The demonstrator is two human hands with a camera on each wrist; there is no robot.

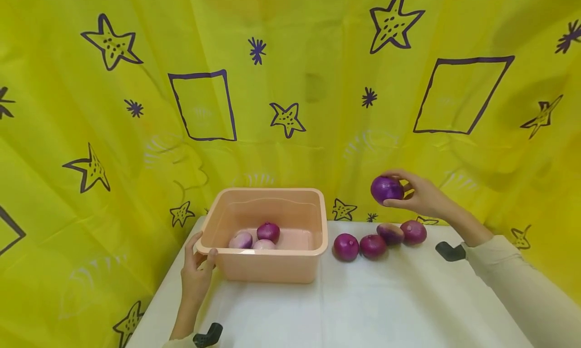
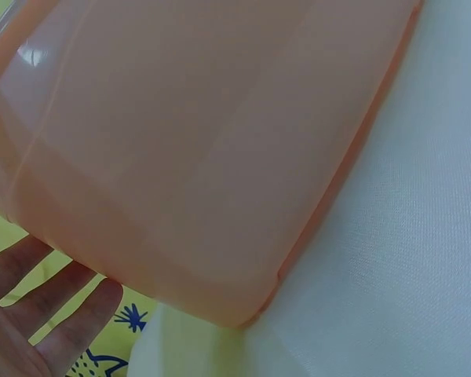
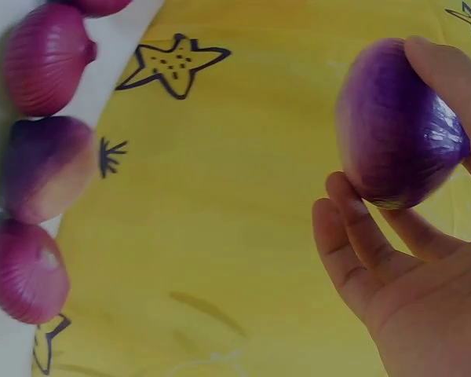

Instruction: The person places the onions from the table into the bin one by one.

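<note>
A purple onion [image 1: 387, 190] is held up above the table by my right hand [image 1: 421, 195], pinched between thumb and fingers. The right wrist view shows its glossy purple skin, paler on one side. My left hand [image 1: 196, 277] grips a peach plastic tub [image 1: 272, 267] at its near left corner, thumb at the front and fingers along the left side. Inside the tub lie a dark red-purple onion [image 1: 268, 232] and two paler ones, one pale purple [image 1: 241, 240] and one pinkish [image 1: 264, 244], partly hidden by the front rim.
Right of the tub, several onions stand in a slanting row, among them a reddish-purple one [image 1: 346, 247], a two-toned one [image 1: 390, 233] and a pinkish one [image 1: 413, 232]. They sit on a white-covered table [image 1: 363, 307]. Behind hangs a yellow curtain [image 1: 327, 161] with drawn stars.
</note>
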